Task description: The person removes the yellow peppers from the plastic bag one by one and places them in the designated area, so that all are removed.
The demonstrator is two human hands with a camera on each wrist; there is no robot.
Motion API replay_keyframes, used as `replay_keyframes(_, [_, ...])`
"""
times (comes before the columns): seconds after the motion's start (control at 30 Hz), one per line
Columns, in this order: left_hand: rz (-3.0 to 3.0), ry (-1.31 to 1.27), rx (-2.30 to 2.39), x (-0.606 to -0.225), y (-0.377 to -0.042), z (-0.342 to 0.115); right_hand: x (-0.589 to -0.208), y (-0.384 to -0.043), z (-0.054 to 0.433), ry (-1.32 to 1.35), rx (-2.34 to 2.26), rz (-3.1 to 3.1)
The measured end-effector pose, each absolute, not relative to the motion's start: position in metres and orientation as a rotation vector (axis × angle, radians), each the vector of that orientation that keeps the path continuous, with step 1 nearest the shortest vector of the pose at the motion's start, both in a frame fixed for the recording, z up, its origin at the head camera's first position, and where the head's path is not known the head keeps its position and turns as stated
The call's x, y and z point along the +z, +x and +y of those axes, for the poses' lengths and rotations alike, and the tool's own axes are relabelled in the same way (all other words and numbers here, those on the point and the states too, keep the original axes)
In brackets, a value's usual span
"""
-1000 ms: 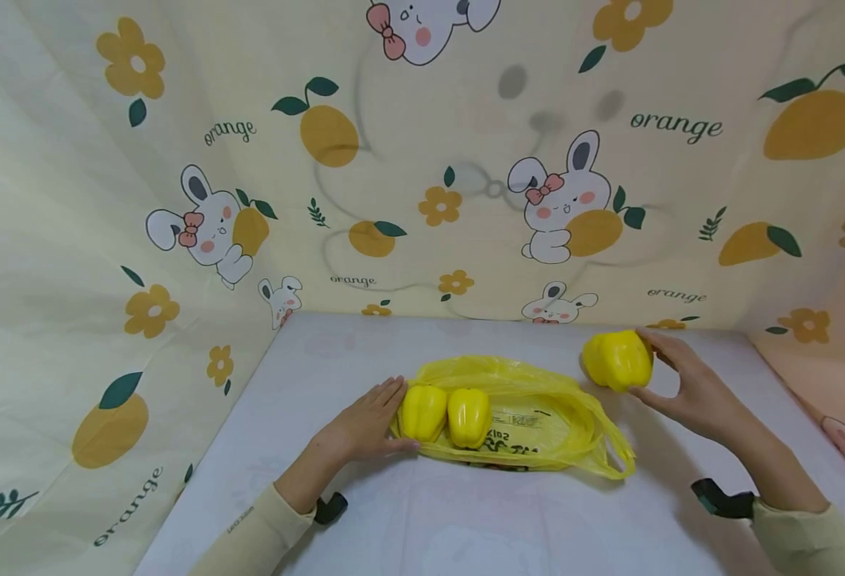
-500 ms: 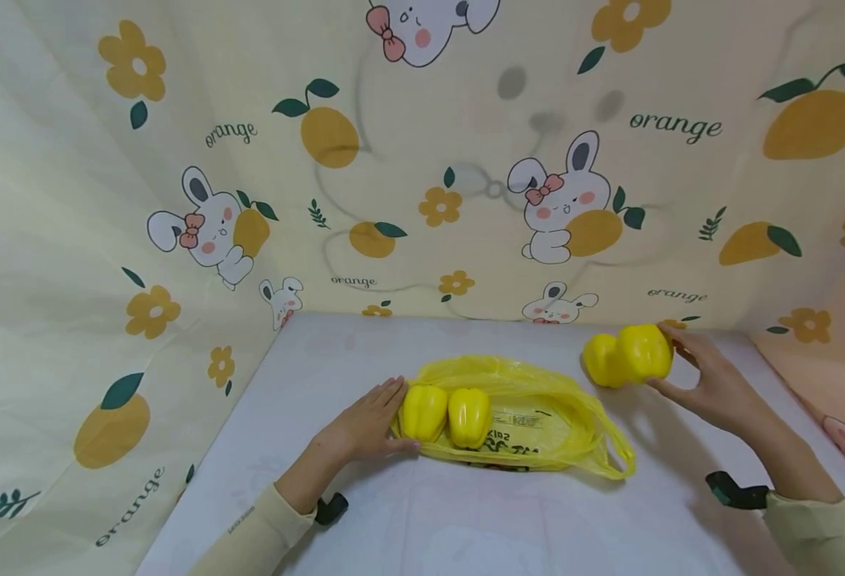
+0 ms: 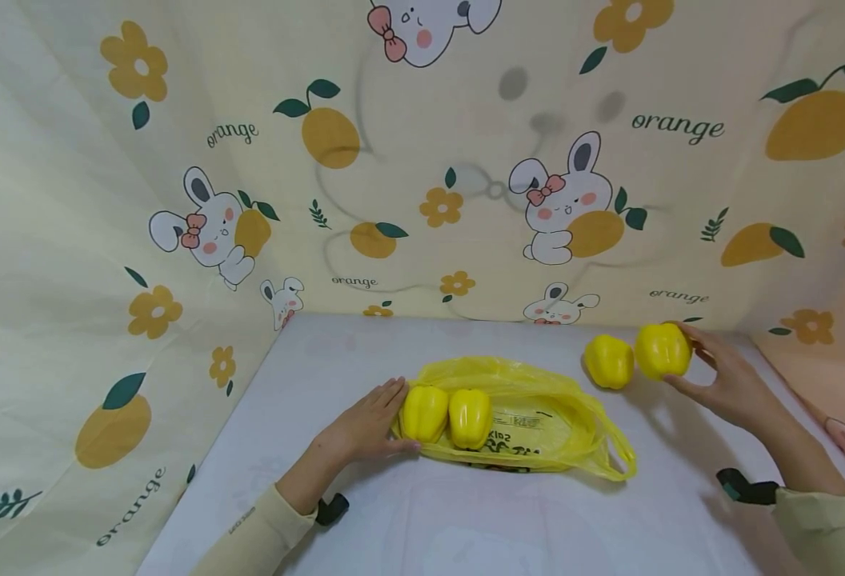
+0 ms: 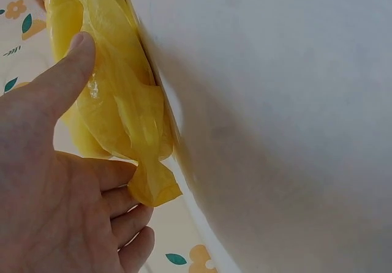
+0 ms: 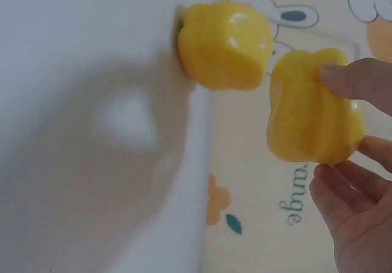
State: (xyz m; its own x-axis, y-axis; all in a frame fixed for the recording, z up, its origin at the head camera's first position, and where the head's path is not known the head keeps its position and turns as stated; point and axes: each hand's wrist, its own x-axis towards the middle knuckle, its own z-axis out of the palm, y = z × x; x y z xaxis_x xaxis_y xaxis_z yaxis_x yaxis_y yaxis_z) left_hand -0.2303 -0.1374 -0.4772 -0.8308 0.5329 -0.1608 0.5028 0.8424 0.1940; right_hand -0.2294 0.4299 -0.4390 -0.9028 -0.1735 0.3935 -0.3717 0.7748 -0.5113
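A yellow bell pepper (image 3: 663, 351) is pinched between the thumb and fingers of my right hand (image 3: 732, 382), off the tabletop at the back right. Just left of it, a second yellow bell pepper (image 3: 609, 362) sits on the table; the right wrist view shows a gap between the held pepper (image 5: 315, 108) and this one (image 5: 225, 45). My left hand (image 3: 363, 420) lies against the left end of a yellow plastic bag (image 3: 538, 432), fingers loosely extended and thumb at its front. Two more yellow bell peppers, the left one (image 3: 425, 414) and the right one (image 3: 470, 418), lie in the bag's left part.
The white table (image 3: 480, 528) runs back to a hanging cloth (image 3: 408, 184) printed with rabbits and oranges, which also closes off both sides. The bag's handle loop (image 3: 620, 456) points right. Black straps with small devices sit at both wrists.
My right hand has moved right with its bell pepper, away from the other pepper at the back, so both now show separately. My left hand and the bag stay put.
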Motion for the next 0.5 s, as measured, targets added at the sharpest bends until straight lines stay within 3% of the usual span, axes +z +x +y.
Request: replay_keyframes(0.5, [2.819, 0.805, 0.214, -0.478, -0.231, -0.138, -0.461, -0.241, 0.448, 0.324, 0.877, -2.763])
